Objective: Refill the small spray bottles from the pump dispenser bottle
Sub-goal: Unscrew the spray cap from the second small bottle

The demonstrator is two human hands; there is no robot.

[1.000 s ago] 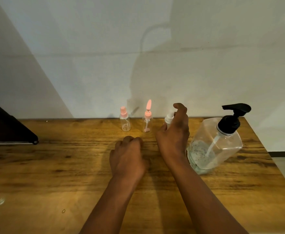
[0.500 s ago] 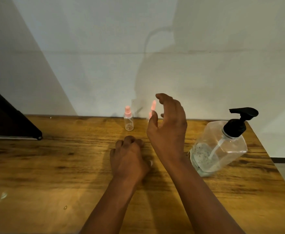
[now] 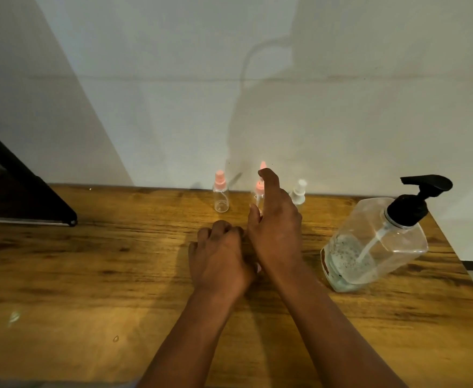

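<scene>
1. The fingers (image 3: 268, 186) of the right hand (image 3: 278, 228) are extended and relaxed, raised above the desk and holding nothing. They reach toward the middle bottle and overlap it from this angle; whether they touch it cannot be told.
2. The fingers (image 3: 218, 228) of the left hand (image 3: 219, 256) are curled under, knuckles up, resting on the brown wooden desk (image 3: 89, 275). No object is visible in them. The left hand lies just beside the right wrist.
3. Three small bottles stand upright in a row at the far edge of the desk, against the pale wall (image 3: 341, 107):
   - a small clear spray bottle with a pink cap (image 3: 221, 196), on the left, apart from both hands;
   - a small clear bottle with a pink spray head (image 3: 260, 189), in the middle, partly hidden behind the right hand;
   - a small bottle with a white spray head (image 3: 298, 191), on the right, just beyond the right hand.
4. The large clear square pump dispenser bottle with a black pump head (image 3: 375, 242) stands on the desk to the right of the right forearm, well apart from the small bottles. It holds a low level of pale speckled liquid.
5. A dark flat object (image 3: 19, 197) lies at the left edge of the desk.
</scene>
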